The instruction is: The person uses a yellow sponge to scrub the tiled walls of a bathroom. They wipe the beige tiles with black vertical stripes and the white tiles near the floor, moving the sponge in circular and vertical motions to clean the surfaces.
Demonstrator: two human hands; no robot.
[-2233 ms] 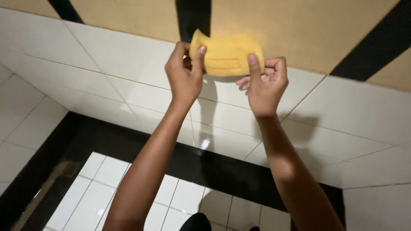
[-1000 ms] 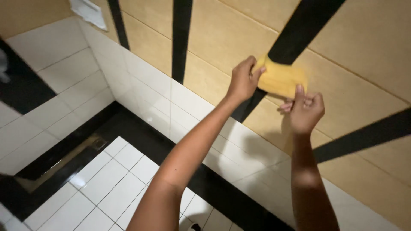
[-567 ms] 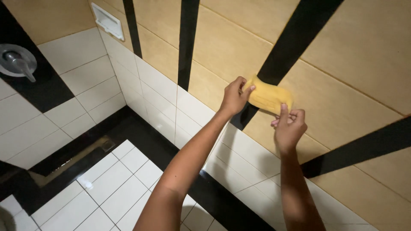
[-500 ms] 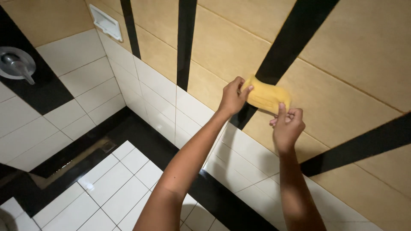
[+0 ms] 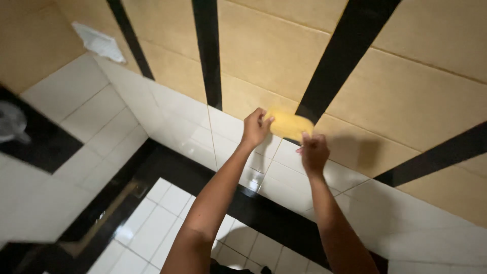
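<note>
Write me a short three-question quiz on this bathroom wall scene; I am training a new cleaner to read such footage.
1. True or false: both the left hand and the right hand grip the soft yellow folded cloth.
2. Which wall surface lies right behind the cloth?
A. white floor tile
B. the meeting of a beige tile and a black diagonal stripe
C. a mirror
3. Fill in: the tiles on the lower part of the wall are glossy and ____ in colour.

Key: 1 true; 2 B; 3 white.
</note>
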